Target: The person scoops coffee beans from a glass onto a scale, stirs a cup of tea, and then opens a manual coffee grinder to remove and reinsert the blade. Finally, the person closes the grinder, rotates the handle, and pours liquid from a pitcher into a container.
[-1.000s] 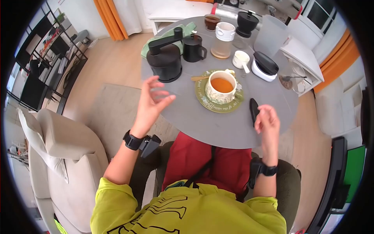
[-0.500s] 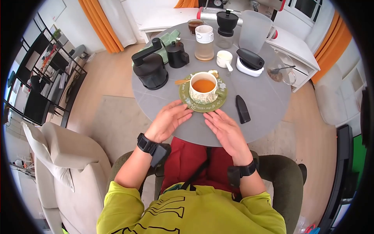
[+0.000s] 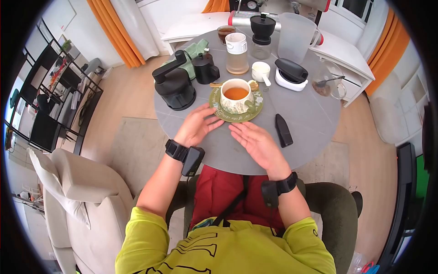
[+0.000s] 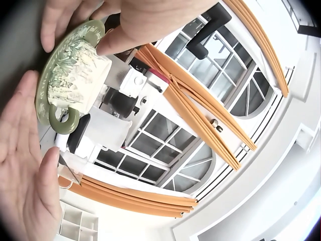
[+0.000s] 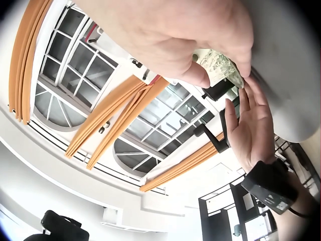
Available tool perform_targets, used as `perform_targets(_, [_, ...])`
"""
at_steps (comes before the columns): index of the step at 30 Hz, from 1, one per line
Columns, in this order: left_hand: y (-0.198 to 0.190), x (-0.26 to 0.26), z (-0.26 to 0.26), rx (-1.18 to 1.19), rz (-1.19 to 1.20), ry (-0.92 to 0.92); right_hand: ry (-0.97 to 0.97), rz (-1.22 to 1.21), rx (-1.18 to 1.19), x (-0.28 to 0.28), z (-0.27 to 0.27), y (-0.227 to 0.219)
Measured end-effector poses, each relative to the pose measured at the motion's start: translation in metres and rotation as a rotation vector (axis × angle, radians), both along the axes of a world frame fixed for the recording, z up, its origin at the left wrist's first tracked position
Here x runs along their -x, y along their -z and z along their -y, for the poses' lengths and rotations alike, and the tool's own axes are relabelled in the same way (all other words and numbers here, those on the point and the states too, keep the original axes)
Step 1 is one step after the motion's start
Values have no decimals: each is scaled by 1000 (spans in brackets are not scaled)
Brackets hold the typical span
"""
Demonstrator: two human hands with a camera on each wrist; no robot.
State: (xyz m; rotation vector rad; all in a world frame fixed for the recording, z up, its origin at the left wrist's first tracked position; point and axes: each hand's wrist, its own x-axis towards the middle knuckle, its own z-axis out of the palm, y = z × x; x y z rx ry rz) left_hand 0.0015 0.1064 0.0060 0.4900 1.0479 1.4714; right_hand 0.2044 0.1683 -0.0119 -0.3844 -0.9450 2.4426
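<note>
A cream cup (image 3: 235,106) with a green handle and amber liquid stands on a green saucer (image 3: 224,114) with white lettering. Behind the cup, a wooden spoon (image 3: 215,85) lies across the saucer. My left hand (image 3: 198,126) is at the saucer's near left rim, fingers extended. In the left wrist view its fingertips overlap the edge beside the relief-patterned cup (image 4: 75,75). From the near right, my right hand (image 3: 256,142) reaches to the same rim with straight fingers, palm turned inward. Neither hand curls round anything.
Left of the saucer stand a black hand grinder (image 3: 175,89) and a small black pot (image 3: 205,68). A black elongated object (image 3: 283,131) lies to the right. Beyond are a white-topped glass (image 3: 237,55), a small white cup (image 3: 261,72) and a scale (image 3: 291,75).
Both hands came in from the sides to the saucer's near rim. Over the last half second the saucer and cup slid a little away from my body.
</note>
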Motion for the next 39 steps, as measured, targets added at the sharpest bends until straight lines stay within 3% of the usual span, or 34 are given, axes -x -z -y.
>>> perform_targets(9, [5,5,-12,-35,-4,11,41,-7,-14,1,-12,6])
perform_targets(13, [-3,0,6,56,-15,-108,88,-17,14,-8,-7,6])
perform_targets(17, [7,31,30,51,-859,-566,183,105,-87,-41,16,-16])
perform_targets(18, [7,44,32,70,-1029,-685,274,201,-265,-51,16,-16])
perform_targets(19, [9,56,33,77,-1035,-692,365,297,-446,-60,15,-12])
perform_targets(20, [10,66,32,72,-1166,-783,357,293,-443,-67,13,-8])
perform_targets(21, [11,76,31,66,-1298,-874,490,371,-554,-74,12,-3])
perform_targets(22, [12,84,26,83,-1254,-818,624,449,-666,-80,9,2])
perform_targets(23, [15,89,20,86,-1257,-822,619,445,-665,-84,5,7])
perform_targets(26, [18,92,2,-87,-1132,-683,859,508,-699,-94,-4,20])
perform_targets(31, [21,88,-14,-101,-1011,-743,865,503,-681,-94,-11,22])
perform_targets(33, [23,90,-10,-79,-1112,-762,844,511,-674,-97,-5,23])
perform_targets(39, [12,80,4,-30,-1123,-707,835,514,-708,-101,-7,23])
